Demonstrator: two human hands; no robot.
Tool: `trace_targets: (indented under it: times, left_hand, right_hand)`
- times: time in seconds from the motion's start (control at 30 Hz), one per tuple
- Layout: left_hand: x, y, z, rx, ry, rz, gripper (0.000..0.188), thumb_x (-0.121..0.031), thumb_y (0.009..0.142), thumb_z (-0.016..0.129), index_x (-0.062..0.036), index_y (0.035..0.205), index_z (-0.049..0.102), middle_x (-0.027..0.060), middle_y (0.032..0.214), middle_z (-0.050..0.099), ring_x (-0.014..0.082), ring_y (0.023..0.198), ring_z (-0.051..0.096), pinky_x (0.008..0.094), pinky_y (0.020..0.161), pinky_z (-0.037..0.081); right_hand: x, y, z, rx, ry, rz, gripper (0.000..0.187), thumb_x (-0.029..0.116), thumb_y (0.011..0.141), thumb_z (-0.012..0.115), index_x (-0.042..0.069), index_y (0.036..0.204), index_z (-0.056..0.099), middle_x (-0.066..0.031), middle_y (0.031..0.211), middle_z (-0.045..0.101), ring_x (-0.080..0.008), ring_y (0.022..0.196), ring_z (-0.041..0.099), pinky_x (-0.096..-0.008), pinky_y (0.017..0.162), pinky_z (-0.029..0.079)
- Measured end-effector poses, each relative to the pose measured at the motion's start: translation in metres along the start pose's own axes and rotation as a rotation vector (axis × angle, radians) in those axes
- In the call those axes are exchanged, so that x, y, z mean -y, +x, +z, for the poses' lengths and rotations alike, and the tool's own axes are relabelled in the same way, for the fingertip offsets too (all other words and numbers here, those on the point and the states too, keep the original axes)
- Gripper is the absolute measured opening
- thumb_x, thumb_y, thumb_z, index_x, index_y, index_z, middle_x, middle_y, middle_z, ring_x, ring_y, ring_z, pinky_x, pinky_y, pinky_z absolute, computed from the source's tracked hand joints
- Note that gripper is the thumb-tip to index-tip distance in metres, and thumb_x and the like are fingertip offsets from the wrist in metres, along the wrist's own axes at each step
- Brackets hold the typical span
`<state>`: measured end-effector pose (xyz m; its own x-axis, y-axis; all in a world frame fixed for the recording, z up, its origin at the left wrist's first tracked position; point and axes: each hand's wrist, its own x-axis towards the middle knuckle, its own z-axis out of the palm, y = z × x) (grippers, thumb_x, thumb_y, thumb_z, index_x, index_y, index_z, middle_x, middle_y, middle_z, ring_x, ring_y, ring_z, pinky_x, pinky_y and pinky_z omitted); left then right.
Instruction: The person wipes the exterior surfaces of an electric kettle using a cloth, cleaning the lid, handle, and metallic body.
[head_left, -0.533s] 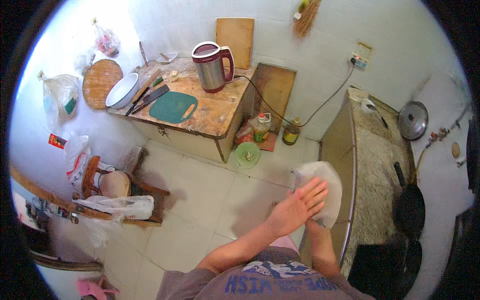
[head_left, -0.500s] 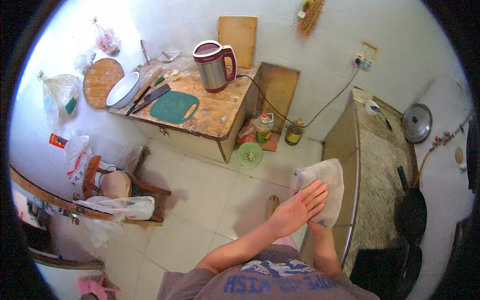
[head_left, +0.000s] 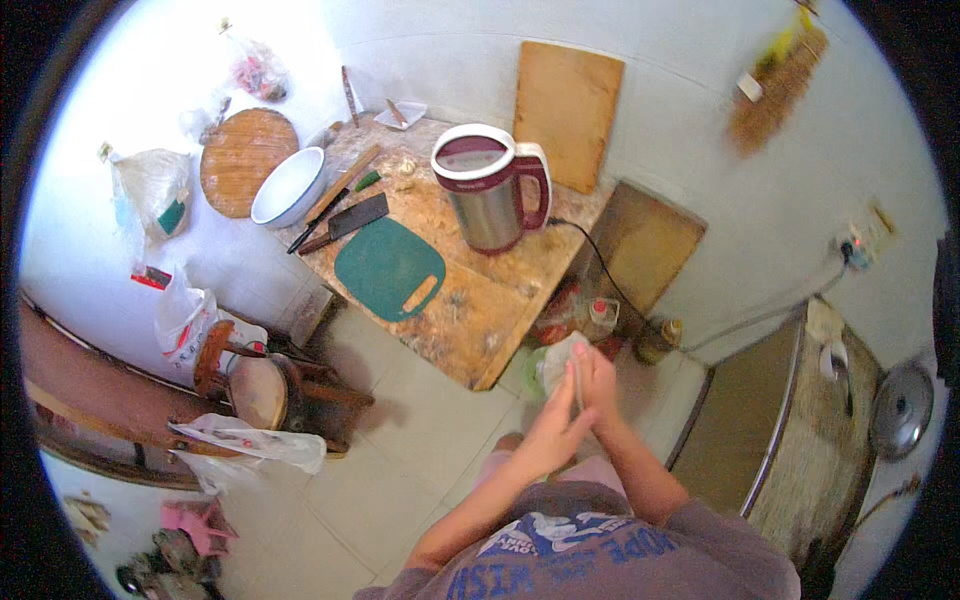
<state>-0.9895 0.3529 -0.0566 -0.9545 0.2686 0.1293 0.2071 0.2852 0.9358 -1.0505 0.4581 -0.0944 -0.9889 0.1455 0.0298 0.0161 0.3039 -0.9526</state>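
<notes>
Near 4 o'clock in the picture, a pale, floppy-looking thing [head_left: 556, 364] sits between the left hand [head_left: 556, 428] and the right hand [head_left: 597, 380]. The left palm lies against its near side and the right hand is on the other side, so it is pinched between them, likely so that it stays flat and does not slip. The left fingers look straight and close together; the right ones wrap near the top, but I cannot tell how tightly they squeeze. The tall silver and dark red jug [head_left: 487, 205] stands at 12 o'clock, and its black cord [head_left: 603, 273] runs off toward 4 o'clock, perhaps to reach the wall plug [head_left: 853, 247]. A wooden board [head_left: 568, 115] leans on the wall at 1 o'clock, maybe to save room. The green cutting board [head_left: 388, 268] lies flat near 9 o'clock, with the cleaver [head_left: 358, 214] next to it, handy for chopping. Half a second ago the pale thing showed its wide face beside the stone-topped counter [head_left: 800, 440]; now less of it shows, and it partly hides the light green bowl [head_left: 531, 373]. The view has swung too, so the black pan is gone.
</notes>
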Motion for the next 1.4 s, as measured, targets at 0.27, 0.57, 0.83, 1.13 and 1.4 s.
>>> trace_targets:
  times: [0.27, 0.57, 0.83, 1.13, 1.4]
  left_hand:
    - [0.052, 0.102, -0.065, -0.404, -0.408, -0.018, 0.045, -0.003, 0.085, 0.053, 0.0022, 0.128, 0.042, 0.0122, 0.138, 0.034, 0.0175, 0.122, 0.039, 0.0311, 0.099, 0.034]
    - [0.061, 0.184, -0.118, -0.709, -1.236, -0.173, 0.035, -0.024, 0.096, 0.038, 0.0007, 0.119, 0.045, 0.0138, 0.112, 0.056, 0.0245, 0.099, 0.057, 0.0388, 0.087, 0.046]
    - [0.089, 0.276, -0.216, -0.986, -0.558, -0.186, 0.041, -0.032, 0.094, 0.043, 0.0031, 0.113, 0.052, 0.0113, 0.107, 0.057, 0.0158, 0.092, 0.054, 0.0300, 0.080, 0.044]
    - [0.070, 0.280, -0.209, -1.099, 0.072, -0.166, 0.020, -0.018, 0.081, 0.060, 0.0020, 0.085, 0.061, 0.0133, 0.071, 0.048, 0.0242, 0.072, 0.049, 0.0332, 0.066, 0.038]
    - [0.090, 0.305, -0.253, -0.883, 0.118, -0.184, 0.018, -0.013, 0.079, 0.058, 0.0014, 0.087, 0.064, 0.0121, 0.073, 0.051, 0.0192, 0.069, 0.052, 0.0296, 0.063, 0.041]
  right_hand:
    - [0.065, 0.092, 0.001, 0.145, 0.138, -0.088, 0.033, 0.029, 0.092, 0.047, -0.002, 0.090, 0.057, -0.0019, 0.073, 0.056, -0.0104, 0.067, 0.048, -0.0276, 0.062, 0.041]
    - [0.144, 0.189, -0.008, 0.759, -0.313, -0.396, 0.032, 0.023, 0.085, 0.058, 0.006, 0.112, 0.059, -0.0163, 0.108, 0.060, -0.0286, 0.097, 0.059, -0.0356, 0.091, 0.041]
    - [0.187, 0.317, 0.080, 0.287, -0.330, -0.908, 0.032, 0.021, 0.082, 0.060, 0.001, 0.106, 0.059, -0.0171, 0.101, 0.058, -0.0323, 0.098, 0.052, -0.0398, 0.086, 0.041]
    - [0.186, 0.336, 0.142, 0.312, -0.577, -0.992, 0.018, 0.021, 0.083, 0.053, 0.005, 0.079, 0.062, -0.0121, 0.078, 0.059, -0.0302, 0.078, 0.054, -0.0415, 0.070, 0.043]
    - [0.187, 0.334, 0.142, 0.254, -0.601, -0.999, 0.014, 0.019, 0.082, 0.054, 0.007, 0.081, 0.061, -0.0092, 0.077, 0.058, -0.0274, 0.079, 0.053, -0.0406, 0.069, 0.042]
